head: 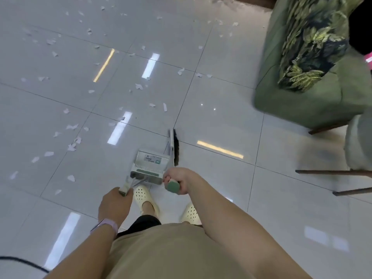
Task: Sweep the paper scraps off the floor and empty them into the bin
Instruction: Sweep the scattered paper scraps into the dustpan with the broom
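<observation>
With the left hand [114,204] gripping the dustpan [150,166] handle and the right hand [179,180] wrapped round the broom [174,147] handle, brisk strokes could scatter the light paper scraps [138,86] strewn across the glossy floor [211,121] ahead.

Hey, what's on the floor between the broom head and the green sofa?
In the head view, the stretch between the broom head and the green sofa is bare tile with only light reflections; the paper scraps lie left and ahead.
</observation>
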A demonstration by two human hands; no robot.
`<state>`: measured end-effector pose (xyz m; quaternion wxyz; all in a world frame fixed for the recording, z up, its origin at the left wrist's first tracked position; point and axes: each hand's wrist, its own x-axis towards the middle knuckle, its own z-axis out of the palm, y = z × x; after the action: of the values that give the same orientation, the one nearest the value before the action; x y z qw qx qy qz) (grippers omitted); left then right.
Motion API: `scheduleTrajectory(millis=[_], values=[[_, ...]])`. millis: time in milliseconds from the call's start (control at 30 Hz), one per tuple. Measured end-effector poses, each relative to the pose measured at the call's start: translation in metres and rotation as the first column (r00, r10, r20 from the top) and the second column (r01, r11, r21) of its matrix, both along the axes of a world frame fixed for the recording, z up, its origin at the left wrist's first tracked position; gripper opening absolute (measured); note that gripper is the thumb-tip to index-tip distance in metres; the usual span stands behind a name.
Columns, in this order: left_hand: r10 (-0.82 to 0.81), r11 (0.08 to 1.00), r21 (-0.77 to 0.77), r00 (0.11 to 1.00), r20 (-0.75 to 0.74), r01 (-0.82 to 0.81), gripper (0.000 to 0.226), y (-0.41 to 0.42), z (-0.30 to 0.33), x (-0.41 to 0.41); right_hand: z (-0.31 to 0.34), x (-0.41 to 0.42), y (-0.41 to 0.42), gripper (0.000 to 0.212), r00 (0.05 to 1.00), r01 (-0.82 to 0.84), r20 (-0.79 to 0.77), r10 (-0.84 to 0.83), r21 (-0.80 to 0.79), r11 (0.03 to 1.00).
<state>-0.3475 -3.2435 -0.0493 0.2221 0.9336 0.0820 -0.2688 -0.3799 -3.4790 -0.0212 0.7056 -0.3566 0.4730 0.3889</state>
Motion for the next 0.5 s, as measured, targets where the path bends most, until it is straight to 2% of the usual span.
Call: scheduleTrajectory(millis=[67, 167, 267, 500], values=[[0.148, 0.987, -0.058, 0.989, 0.020, -0.147, 0.043, 0.005, 0.002, -0.003, 0.001, 0.006, -0.026, 0.017, 0.998, 0.058, 0.013, -0.058, 0.014, 0.998], [0.322, 0.944, -0.105, 0.944, 0.067, -0.314, 0.041, 0.007, 0.006, 0.000, -0.004, 0.004, -0.049, 0.027, 0.967, 0.254, -0.015, -0.253, 0.065, 0.965], [0.347, 0.934, -0.113, 0.934, 0.079, -0.338, 0.041, 0.006, 0.006, 0.005, 0.007, 0.001, -0.039, 0.019, 0.957, 0.288, 0.007, -0.289, 0.057, 0.956], [0.365, 0.927, -0.093, 0.931, 0.007, -0.363, 0.038, 0.011, -0.007, 0.021, 0.028, 0.020, -0.016, 0.014, 0.950, 0.312, 0.047, -0.309, -0.175, 0.934]])
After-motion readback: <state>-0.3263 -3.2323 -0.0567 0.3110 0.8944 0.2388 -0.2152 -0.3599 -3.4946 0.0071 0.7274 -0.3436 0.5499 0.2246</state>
